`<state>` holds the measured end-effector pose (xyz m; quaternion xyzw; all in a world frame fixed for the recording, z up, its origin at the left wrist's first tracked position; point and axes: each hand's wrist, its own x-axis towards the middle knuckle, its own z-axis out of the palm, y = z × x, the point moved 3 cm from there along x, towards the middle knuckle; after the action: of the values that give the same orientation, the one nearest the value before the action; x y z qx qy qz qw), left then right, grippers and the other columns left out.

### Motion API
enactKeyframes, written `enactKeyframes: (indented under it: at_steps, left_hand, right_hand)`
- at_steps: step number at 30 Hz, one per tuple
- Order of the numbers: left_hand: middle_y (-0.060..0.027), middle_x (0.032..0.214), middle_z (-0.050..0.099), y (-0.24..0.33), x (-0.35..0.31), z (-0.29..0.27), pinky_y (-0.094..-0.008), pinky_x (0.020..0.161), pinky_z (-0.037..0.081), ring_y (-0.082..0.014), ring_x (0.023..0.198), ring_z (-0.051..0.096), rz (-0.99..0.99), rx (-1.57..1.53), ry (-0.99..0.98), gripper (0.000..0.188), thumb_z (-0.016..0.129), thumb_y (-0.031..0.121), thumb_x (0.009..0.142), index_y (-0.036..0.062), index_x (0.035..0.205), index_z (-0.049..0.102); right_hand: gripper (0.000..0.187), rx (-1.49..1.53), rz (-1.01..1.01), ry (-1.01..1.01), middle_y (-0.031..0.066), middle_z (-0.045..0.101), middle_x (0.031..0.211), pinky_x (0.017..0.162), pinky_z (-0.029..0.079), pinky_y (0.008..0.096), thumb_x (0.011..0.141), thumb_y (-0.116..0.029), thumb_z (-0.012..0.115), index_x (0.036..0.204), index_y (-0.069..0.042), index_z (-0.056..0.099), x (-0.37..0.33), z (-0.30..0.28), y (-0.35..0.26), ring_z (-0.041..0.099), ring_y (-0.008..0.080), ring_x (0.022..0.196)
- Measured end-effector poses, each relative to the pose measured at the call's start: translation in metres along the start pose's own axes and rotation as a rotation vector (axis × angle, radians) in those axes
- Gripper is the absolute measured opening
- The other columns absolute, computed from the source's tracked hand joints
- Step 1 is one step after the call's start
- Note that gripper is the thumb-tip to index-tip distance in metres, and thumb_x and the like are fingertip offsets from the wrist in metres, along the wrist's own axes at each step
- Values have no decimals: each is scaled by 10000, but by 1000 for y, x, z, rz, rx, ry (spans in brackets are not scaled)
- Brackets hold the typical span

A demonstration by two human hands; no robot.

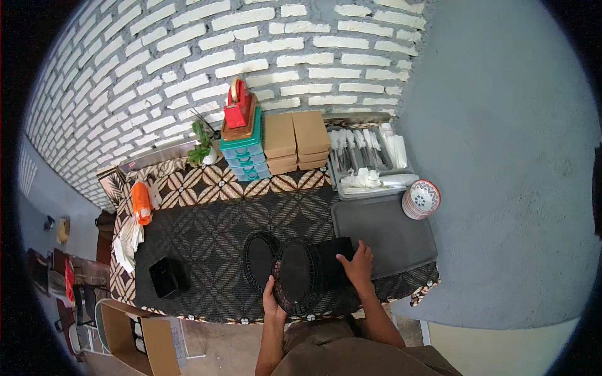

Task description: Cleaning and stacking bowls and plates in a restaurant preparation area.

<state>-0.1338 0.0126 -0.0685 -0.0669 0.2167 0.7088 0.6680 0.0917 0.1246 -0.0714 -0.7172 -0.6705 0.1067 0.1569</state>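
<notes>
Two black oval baskets with openwork rims lie near the front of the table, one partly over the other. My left hand (271,302) grips the near edge of the front oval basket (296,274), its thumb up along the side. The other oval basket (259,257) sits just behind it to the left. Right of them is a dark boxy container (332,260), whose exact shape blends into the baskets. My right hand (359,268) is closed on this container's right end, thumb to the left and fingers at the far side. Away to the left, a small black square bin (167,277) rests on the patterned tablecloth.
A grey tray (389,235) lies right, with stacked patterned bowls (421,199) at its corner. Behind are a cutlery organizer (370,150), brown boxes (295,138), a teal drawer unit (244,153) and a red tape dispenser (237,109). An open carton (157,344) stands at lower left.
</notes>
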Motion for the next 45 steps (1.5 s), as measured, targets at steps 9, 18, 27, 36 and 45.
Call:
enactKeyframes:
  at_steps: [9, 18, 27, 36, 45]
  left_hand:
    - [-121, 1332, 535, 4, -20, 2, -416, 1035, 410, -261, 1183, 545, 82, -103, -73, 421, 477, 226, 961, 24, 1331, 483]
    - [-137, 1189, 605, 24, -33, 34, -388, 913, 507, -251, 1048, 611, 193, 186, 33, 438, 462, 317, 958, 32, 1287, 509]
    - [-107, 1118, 638, 15, -31, 83, -380, 882, 509, -239, 1015, 616, 212, 292, 145, 439, 507, 374, 924, 43, 1207, 564]
    - [-86, 1181, 575, 15, -24, 88, -327, 935, 433, -183, 1035, 555, 280, 1040, 14, 588, 317, 490, 999, 20, 1315, 474]
    - [-4, 931, 609, 31, -26, 93, -243, 745, 427, -88, 843, 520, 198, 1161, -133, 304, 471, 255, 992, -27, 1029, 579]
  right_hand:
    - [627, 1120, 427, -514, 142, 554, 1235, 929, 453, 398, 840, -213, 692, 1354, -11, 395, 2, -46, -36, 565, 277, 1090]
    - [846, 693, -1002, -311, 145, 348, 1481, 1076, 304, 506, 669, -81, 757, 1404, -27, 344, -65, -72, -136, 352, 337, 1351]
    - [761, 713, -781, -229, 128, 334, 1491, 1126, 163, 520, 718, -120, 714, 1406, -75, 394, -8, -74, -164, 232, 332, 1407]
    - [646, 797, -879, -171, 64, 372, 1480, 1130, 124, 564, 778, -99, 654, 1387, -105, 439, -11, -109, -165, 259, 338, 1395]
    - [452, 637, -1093, -92, 184, 530, 1309, 1052, 347, 373, 780, -194, 641, 1164, 40, 595, 0, -113, -170, 471, 300, 1264]
